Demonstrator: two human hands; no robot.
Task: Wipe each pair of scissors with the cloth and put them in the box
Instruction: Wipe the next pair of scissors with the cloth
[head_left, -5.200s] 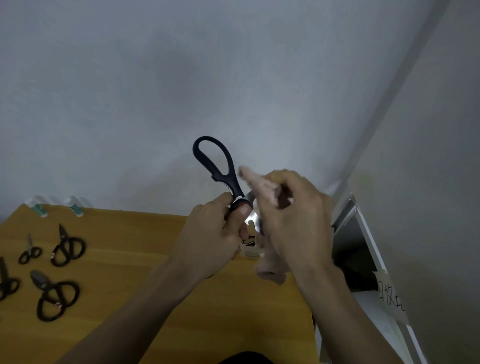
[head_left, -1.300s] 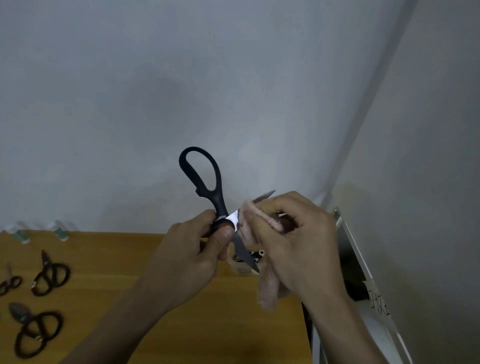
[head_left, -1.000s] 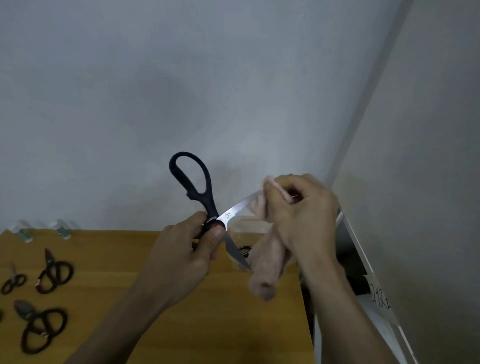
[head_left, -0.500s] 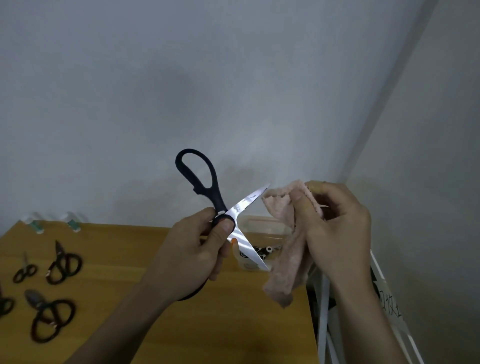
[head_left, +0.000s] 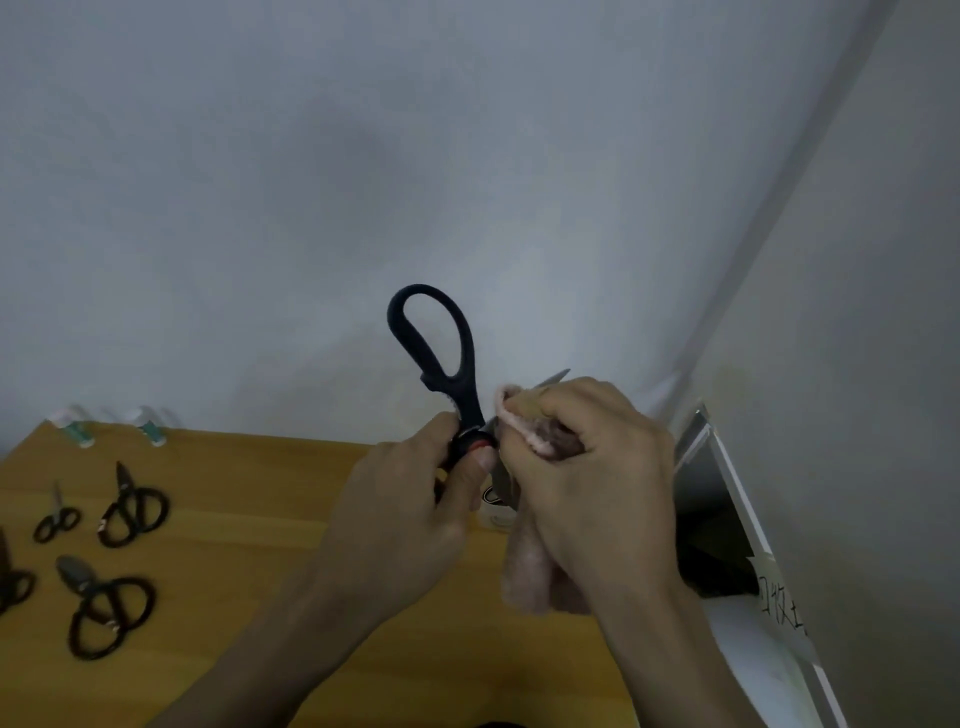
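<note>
My left hand (head_left: 410, 512) grips a pair of black-handled scissors (head_left: 457, 364) at the pivot, one handle loop pointing up. My right hand (head_left: 592, 478) holds a pale pink cloth (head_left: 527, 566) wrapped round the upper blade; only the blade tip (head_left: 558, 375) sticks out above my fingers. The lower blade shows a little between my hands. The clear box (head_left: 496, 512) on the table is almost fully hidden behind my hands.
Several more black scissors lie on the left of the wooden table (head_left: 234, 545), among them a large pair (head_left: 106, 608), a mid pair (head_left: 132, 512) and a small pair (head_left: 57, 519). Two small bottles (head_left: 148, 428) stand by the wall. A white rack (head_left: 737, 519) is at right.
My right hand, which had drawn the cloth off the blade tip, has come back in and closed the cloth round the blade near the pivot. The left hand keeps its grip.
</note>
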